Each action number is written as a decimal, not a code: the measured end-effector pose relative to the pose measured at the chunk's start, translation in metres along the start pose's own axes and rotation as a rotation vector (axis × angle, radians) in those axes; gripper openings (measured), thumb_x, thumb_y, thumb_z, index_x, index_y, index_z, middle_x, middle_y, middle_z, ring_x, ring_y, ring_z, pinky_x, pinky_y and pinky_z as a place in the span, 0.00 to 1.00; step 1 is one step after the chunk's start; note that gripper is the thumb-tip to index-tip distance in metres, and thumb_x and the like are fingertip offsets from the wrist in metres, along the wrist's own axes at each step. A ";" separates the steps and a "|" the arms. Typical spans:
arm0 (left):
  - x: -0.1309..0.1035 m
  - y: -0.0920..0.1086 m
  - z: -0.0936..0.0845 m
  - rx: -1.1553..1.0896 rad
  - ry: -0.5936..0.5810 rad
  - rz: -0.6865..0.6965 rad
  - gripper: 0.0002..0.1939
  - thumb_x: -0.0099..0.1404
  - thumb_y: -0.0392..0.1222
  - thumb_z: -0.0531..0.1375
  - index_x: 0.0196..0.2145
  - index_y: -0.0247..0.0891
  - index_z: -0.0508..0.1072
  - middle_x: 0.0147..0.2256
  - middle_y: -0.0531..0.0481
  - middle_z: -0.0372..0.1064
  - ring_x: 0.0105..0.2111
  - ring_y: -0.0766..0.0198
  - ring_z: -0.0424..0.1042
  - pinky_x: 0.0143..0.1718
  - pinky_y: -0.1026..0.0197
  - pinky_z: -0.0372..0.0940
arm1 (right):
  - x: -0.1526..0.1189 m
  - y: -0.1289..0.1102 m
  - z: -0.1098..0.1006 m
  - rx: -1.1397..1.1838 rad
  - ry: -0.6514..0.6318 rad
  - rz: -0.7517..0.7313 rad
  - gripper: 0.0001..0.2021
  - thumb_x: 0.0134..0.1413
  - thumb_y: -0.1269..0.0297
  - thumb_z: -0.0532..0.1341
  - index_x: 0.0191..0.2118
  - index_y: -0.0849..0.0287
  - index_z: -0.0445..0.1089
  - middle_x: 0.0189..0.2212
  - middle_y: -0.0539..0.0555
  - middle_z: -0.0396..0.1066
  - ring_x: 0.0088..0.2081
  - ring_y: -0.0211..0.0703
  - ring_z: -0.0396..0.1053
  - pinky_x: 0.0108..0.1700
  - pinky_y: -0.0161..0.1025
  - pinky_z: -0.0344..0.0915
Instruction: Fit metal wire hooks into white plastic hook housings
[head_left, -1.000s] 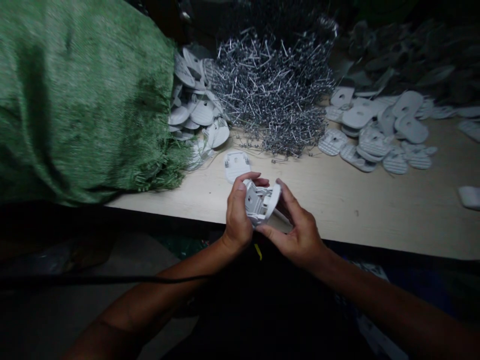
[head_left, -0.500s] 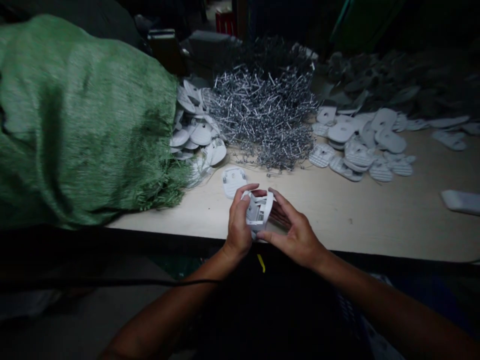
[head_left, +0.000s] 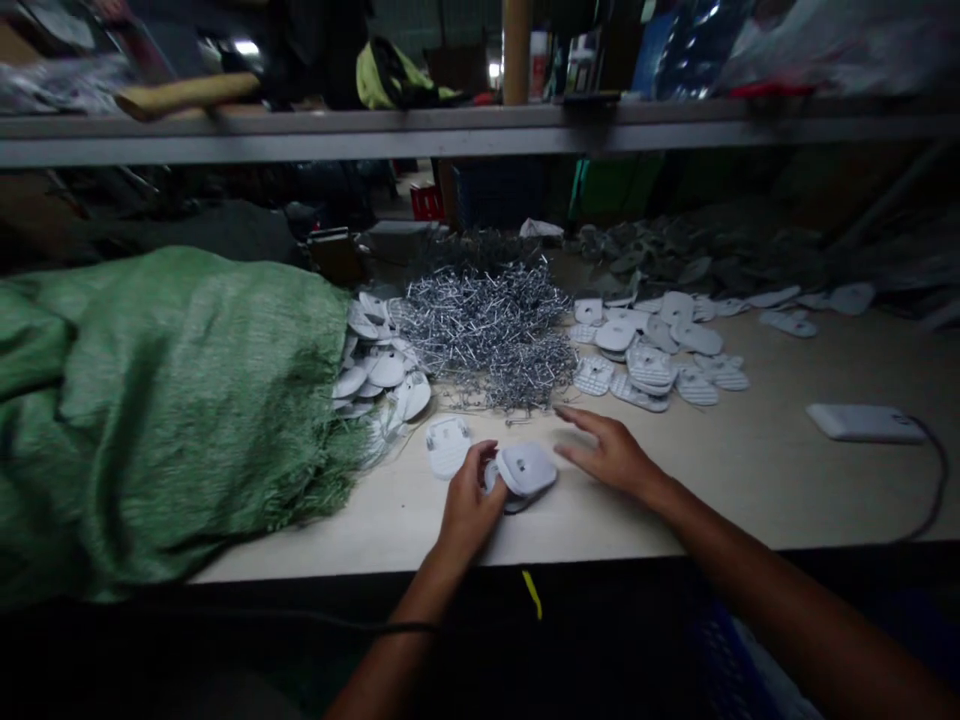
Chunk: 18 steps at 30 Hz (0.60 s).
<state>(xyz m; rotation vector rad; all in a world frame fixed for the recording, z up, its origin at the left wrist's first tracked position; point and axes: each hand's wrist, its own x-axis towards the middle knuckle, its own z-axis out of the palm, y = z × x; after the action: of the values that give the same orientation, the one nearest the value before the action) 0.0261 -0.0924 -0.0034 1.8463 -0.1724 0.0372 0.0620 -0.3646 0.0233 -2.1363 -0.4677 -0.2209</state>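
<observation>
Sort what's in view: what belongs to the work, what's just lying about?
Likely the job's:
held white piece, left hand
loose white piece
metal pins
heaped white pieces
perhaps the green sack

Probably just lying about:
corded white device
yellow bundle
bottle

You are looking through one head-worn camera.
It is facing forward and down from your side of the bench [head_left: 750, 480], catching your left hand [head_left: 471, 500] and right hand [head_left: 613, 458] at middle range near the centre, your forearms [head_left: 765, 590] showing above the bottom edge, while the shelf [head_left: 337, 135] is crossing the upper part, farther off.
</observation>
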 end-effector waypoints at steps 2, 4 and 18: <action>-0.003 0.002 -0.003 0.116 -0.031 0.023 0.25 0.65 0.41 0.63 0.59 0.40 0.68 0.55 0.40 0.75 0.56 0.52 0.75 0.59 0.49 0.68 | 0.010 0.028 -0.011 -0.028 0.178 0.141 0.24 0.62 0.59 0.66 0.61 0.60 0.74 0.52 0.61 0.77 0.49 0.54 0.77 0.53 0.48 0.74; -0.009 0.005 -0.002 0.207 -0.070 0.033 0.28 0.64 0.41 0.63 0.62 0.41 0.65 0.54 0.40 0.76 0.55 0.50 0.76 0.58 0.48 0.69 | 0.020 0.048 -0.018 -0.125 0.273 0.277 0.20 0.61 0.60 0.66 0.56 0.63 0.78 0.45 0.61 0.79 0.43 0.52 0.78 0.47 0.43 0.73; -0.038 -0.030 -0.078 0.498 0.171 0.130 0.19 0.67 0.49 0.57 0.52 0.39 0.74 0.43 0.42 0.79 0.44 0.52 0.81 0.46 0.49 0.76 | 0.054 0.095 0.015 -0.047 0.504 0.505 0.08 0.60 0.63 0.63 0.33 0.57 0.77 0.33 0.55 0.79 0.35 0.47 0.75 0.35 0.35 0.64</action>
<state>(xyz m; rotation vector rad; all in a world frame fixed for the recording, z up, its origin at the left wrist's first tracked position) -0.0026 -0.0062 -0.0147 2.3127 -0.1730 0.3551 0.1504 -0.3879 -0.0392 -2.0693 0.3686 -0.4633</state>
